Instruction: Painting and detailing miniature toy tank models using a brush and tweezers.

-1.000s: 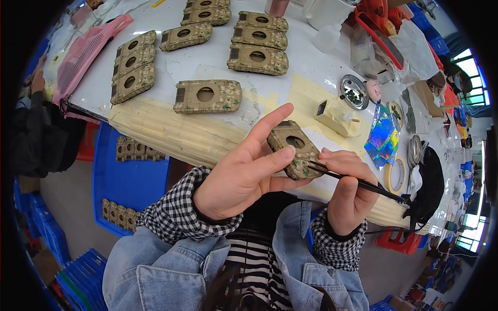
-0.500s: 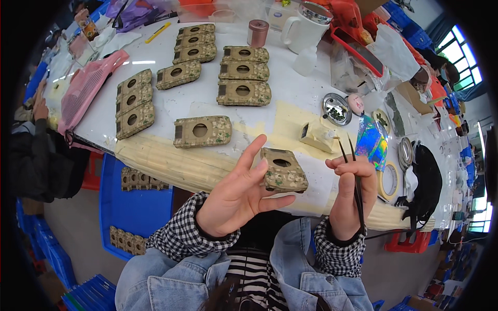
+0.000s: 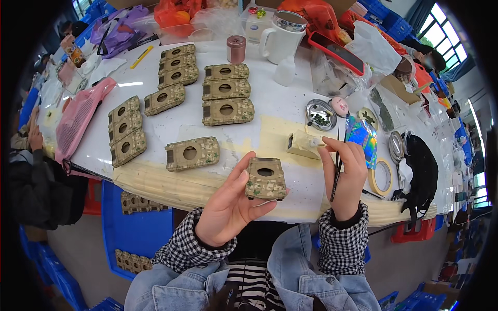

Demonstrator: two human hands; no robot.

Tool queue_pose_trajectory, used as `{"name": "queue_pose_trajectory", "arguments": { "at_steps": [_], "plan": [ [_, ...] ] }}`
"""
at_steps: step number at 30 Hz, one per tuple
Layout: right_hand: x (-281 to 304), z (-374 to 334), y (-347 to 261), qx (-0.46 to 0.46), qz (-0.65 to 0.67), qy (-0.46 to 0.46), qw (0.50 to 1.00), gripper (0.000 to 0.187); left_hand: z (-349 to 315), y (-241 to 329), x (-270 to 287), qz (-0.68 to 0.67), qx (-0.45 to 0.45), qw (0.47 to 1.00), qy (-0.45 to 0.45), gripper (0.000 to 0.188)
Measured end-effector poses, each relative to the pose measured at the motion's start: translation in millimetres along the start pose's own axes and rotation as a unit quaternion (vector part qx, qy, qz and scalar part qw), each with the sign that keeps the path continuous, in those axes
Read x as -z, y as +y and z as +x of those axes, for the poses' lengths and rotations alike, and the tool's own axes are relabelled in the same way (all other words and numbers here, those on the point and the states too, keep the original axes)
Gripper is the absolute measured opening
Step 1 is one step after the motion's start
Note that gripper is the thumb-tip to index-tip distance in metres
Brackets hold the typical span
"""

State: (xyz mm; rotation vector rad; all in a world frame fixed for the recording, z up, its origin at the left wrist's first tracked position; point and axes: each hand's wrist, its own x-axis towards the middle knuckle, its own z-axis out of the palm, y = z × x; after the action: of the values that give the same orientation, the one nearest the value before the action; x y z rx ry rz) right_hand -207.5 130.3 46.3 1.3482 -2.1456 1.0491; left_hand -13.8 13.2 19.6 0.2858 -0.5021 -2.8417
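My left hand (image 3: 224, 210) holds a toy tank hull (image 3: 266, 187) in camouflage colours, tilted up, with a round dark hole in its top. My right hand (image 3: 350, 181) grips black tweezers (image 3: 337, 173), tips pointing away from me. Its fingertips are by a small cream block-like holder (image 3: 302, 146), and I cannot tell if they touch it. Beyond them lies a round metal dish (image 3: 312, 107) with small dark green bits. A single similar hull (image 3: 192, 154) sits on the table left of my left hand.
More hulls (image 3: 227, 89) stand in rows farther back. A pink mesh basket (image 3: 83, 122) is at the left. A white mug (image 3: 280, 41) and a red-edged phone (image 3: 337, 53) stand behind. Tape (image 3: 383, 176) lies at right. Below the table edge, a blue tray (image 3: 137, 228) holds more hulls.
The view has shifted, so the table sits lower and farther left. My right hand with the tweezers has moved forward beside the cream holder. The held hull has turned slightly.
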Motion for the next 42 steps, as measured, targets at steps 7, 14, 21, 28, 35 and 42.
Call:
{"name": "queue_pose_trajectory", "arguments": {
  "at_steps": [7,14,21,28,35,42],
  "plan": [
    [-3.3,0.0,3.4,-0.003,0.006,0.006,1.000,0.015,1.1,-1.4,1.4,-0.024,0.004,1.000,-0.010,0.047],
    [19.4,-6.7,-25.9,-0.023,0.142,0.073,0.987,0.019,2.8,-5.4,0.0,0.019,0.017,1.000,-0.017,0.051],
    [21.9,-17.9,-46.2,-0.041,0.361,-0.096,0.927,0.013,0.3,-8.4,-11.8,0.066,0.025,0.998,0.001,0.053],
    [15.0,-21.2,-50.1,-0.070,0.395,-0.107,0.910,0.009,-2.9,-6.8,-13.0,0.065,0.031,0.997,-0.006,0.053],
    [13.4,-23.1,-49.3,-0.066,0.381,-0.100,0.917,0.009,-3.2,-8.5,-13.1,0.068,0.022,0.997,0.002,0.053],
    [10.1,-24.1,-47.5,-0.051,0.366,-0.092,0.925,0.009,-3.2,-7.8,-11.3,0.070,0.023,0.997,0.002,0.054]
  ]
}}
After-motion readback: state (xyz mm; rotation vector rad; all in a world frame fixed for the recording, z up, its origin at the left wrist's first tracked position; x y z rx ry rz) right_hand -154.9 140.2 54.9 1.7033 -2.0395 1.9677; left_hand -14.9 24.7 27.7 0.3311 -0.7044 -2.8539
